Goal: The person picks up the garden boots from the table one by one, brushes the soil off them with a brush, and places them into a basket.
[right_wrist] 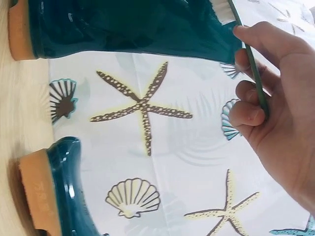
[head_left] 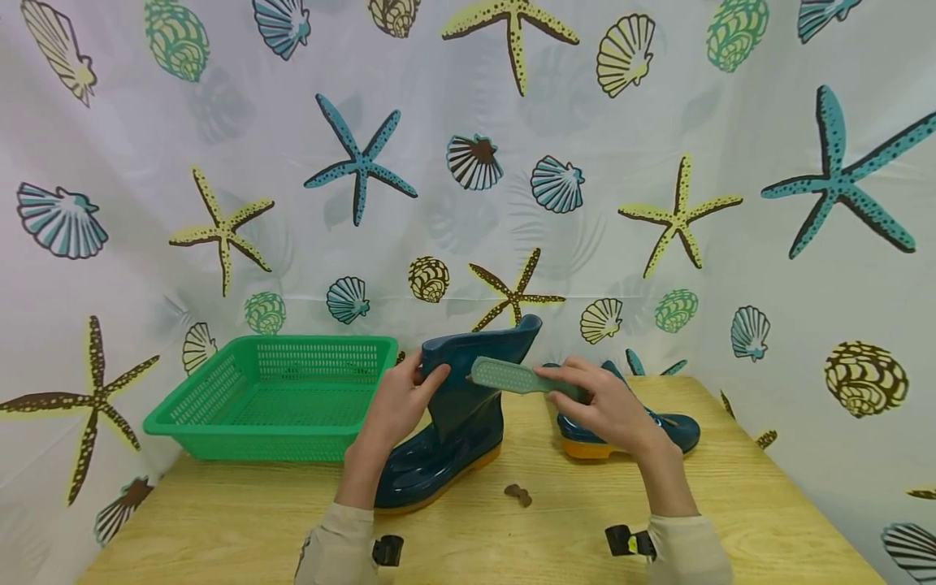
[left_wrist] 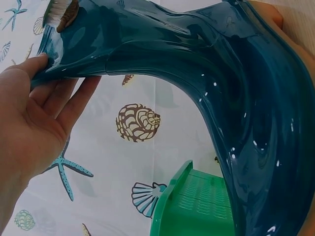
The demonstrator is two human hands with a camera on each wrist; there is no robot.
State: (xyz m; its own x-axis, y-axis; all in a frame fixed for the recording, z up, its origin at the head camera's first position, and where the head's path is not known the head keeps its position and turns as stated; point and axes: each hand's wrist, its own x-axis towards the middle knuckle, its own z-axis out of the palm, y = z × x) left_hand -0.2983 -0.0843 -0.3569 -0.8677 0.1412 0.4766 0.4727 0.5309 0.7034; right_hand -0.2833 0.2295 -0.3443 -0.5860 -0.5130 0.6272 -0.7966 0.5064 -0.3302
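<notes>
A dark teal rubber boot [head_left: 455,410] with a tan sole stands on the table, its shaft bent over toward the right. My left hand [head_left: 395,402] pinches the rim of the shaft, thumb outside and fingers beneath. In my right hand [head_left: 601,405] is the handle of a green scrubbing brush [head_left: 512,377]. Its white bristles [right_wrist: 224,12] face the upper shaft and appear to touch it. A brown clump [left_wrist: 68,16], like mud, sits on the shaft beside the bristles. Behind my right hand, partly hidden, is a second teal boot [head_left: 678,431].
A green plastic basket [head_left: 270,445] stands at the left of the wooden table [head_left: 570,520]. Brown crumbs [head_left: 518,494] lie in front of the boots. A white curtain [head_left: 468,227] with shells and starfish hangs behind and at the sides.
</notes>
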